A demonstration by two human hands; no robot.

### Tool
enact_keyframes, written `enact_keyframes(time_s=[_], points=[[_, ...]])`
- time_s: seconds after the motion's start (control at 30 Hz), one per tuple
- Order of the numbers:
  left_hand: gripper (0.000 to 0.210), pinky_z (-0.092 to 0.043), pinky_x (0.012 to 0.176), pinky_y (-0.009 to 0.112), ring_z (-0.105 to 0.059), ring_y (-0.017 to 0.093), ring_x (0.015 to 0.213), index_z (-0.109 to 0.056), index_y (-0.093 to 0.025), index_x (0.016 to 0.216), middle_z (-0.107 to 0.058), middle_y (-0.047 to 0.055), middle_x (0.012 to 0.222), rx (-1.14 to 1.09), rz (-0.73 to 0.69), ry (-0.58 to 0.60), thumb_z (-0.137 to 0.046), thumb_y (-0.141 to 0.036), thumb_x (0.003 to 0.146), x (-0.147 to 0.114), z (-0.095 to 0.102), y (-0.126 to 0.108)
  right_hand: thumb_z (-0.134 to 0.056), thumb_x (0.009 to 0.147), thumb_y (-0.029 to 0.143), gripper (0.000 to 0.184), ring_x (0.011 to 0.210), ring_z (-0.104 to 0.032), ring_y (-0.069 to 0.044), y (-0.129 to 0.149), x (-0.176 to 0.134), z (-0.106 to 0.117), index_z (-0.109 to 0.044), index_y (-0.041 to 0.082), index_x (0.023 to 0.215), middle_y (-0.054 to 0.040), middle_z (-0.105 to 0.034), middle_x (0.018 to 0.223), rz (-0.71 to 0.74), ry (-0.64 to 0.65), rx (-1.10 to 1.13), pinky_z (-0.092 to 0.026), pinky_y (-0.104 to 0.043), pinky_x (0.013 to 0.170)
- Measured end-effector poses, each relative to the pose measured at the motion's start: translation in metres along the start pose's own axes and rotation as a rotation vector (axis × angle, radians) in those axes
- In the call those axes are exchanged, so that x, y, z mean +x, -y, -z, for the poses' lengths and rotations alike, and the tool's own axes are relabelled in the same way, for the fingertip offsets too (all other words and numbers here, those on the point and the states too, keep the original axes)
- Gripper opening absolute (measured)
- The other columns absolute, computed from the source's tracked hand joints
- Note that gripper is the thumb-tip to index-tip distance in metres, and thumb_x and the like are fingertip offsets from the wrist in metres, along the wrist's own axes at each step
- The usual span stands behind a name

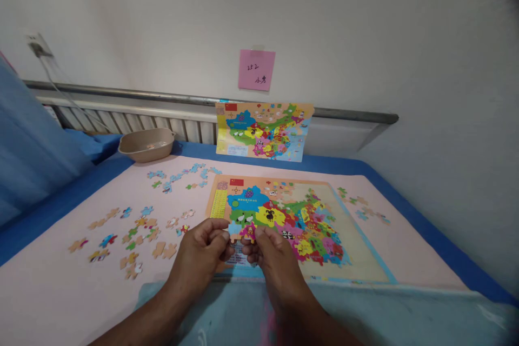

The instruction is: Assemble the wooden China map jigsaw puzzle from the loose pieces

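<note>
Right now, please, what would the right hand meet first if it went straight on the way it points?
The right hand would probably meet the pale-blue puzzle piece in the left hand first, though depth is unclear.

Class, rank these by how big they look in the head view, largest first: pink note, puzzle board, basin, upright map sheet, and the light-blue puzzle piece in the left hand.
1. Puzzle board
2. Map sheet
3. Basin and pink note: too alike to rank
4. Light-blue puzzle piece
</note>
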State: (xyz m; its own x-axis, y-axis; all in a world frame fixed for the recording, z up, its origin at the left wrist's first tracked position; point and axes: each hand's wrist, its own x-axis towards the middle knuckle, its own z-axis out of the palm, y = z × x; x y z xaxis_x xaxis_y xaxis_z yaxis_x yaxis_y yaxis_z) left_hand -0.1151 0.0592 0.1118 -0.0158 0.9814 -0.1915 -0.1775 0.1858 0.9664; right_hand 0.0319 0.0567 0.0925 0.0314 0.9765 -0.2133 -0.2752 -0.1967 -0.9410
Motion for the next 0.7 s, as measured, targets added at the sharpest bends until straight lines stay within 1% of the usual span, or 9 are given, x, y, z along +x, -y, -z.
enact_keyframes(time_s=[0.13, 0.33, 0.5, 0.7], points=[[0.037, -0.050, 0.058, 0.023, -0.060, 0.011, 0.057, -0.063, -0.014, 0.100, -0.064, -0.002, 0.070, 0.004, -0.005, 0.012, -0.076, -0.037, 0.074, 0.001, 0.002, 0.004, -0.066, 0.076, 0.055, 0.034, 0.060, -0.055, -0.018, 0.002, -0.001, -0.002, -0.058, 0.022, 0.073, -0.0014, -0.061, 0.066, -0.011, -0.016, -0.013, -0.041, -0.028, 0.057], [0.036, -0.050, 0.061, 0.022, -0.057, 0.010, 0.058, -0.063, -0.014, 0.099, -0.062, -0.003, 0.068, -0.006, 0.002, 0.035, -0.077, -0.035, 0.074, 0.003, 0.003, 0.010, -0.067, 0.077, 0.055, 0.035, 0.060, -0.056, -0.017, 0.004, -0.002, -0.001, -0.059, 0.021, 0.073, -0.0021, -0.063, 0.067, -0.012, -0.009, -0.010, -0.041, -0.027, 0.056], [0.038, -0.049, 0.060, 0.022, -0.058, 0.011, 0.059, -0.064, -0.014, 0.099, -0.063, -0.002, 0.070, 0.018, -0.004, 0.014, -0.078, -0.037, 0.072, 0.002, 0.004, 0.009, -0.070, 0.073, 0.059, 0.042, 0.060, -0.060, -0.018, 0.005, -0.002, -0.003, -0.058, 0.019, 0.077, -0.0034, -0.065, 0.068, -0.041, -0.011, 0.021, -0.043, -0.026, 0.055], [0.033, -0.044, 0.056, 0.021, -0.055, 0.012, 0.058, -0.063, -0.016, 0.101, -0.061, -0.002, 0.067, 0.095, -0.044, 0.027, -0.073, -0.038, 0.078, 0.005, 0.007, 0.014, -0.071, 0.072, 0.063, 0.047, 0.058, -0.063, -0.018, 0.005, -0.002, -0.003, -0.059, 0.018, 0.078, -0.0052, -0.067, 0.069, -0.046, -0.018, 0.014, -0.044, -0.025, 0.053]])
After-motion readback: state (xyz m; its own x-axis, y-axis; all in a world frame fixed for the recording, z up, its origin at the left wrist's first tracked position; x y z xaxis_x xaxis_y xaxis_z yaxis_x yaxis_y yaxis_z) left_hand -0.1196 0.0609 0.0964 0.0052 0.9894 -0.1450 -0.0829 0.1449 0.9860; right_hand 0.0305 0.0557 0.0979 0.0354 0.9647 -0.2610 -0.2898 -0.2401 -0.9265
